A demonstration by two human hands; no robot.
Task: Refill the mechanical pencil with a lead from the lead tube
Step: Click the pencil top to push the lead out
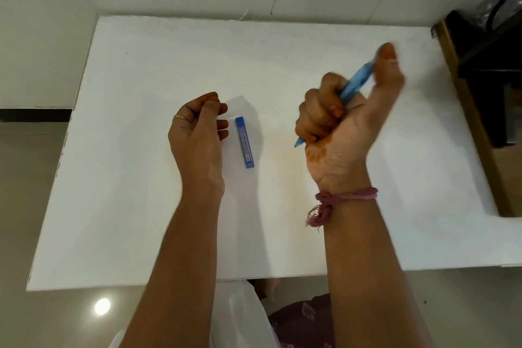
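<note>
A light blue mechanical pencil (356, 80) is held in my right hand (339, 124), fingers wrapped around its barrel. Its tip pokes out below the fist toward the left, and my thumb rests over its upper end, which is blurred. The blue lead tube (245, 142) lies flat on the white table (135, 178), its length running away from me. My left hand (199, 133) hovers just left of the tube with the fingers loosely curled, holding nothing and not touching the tube.
A brown box with dark contents (485, 110) stands along the table's right edge. The wall runs behind the table's far edge. Floor shows at the left and in front of the table.
</note>
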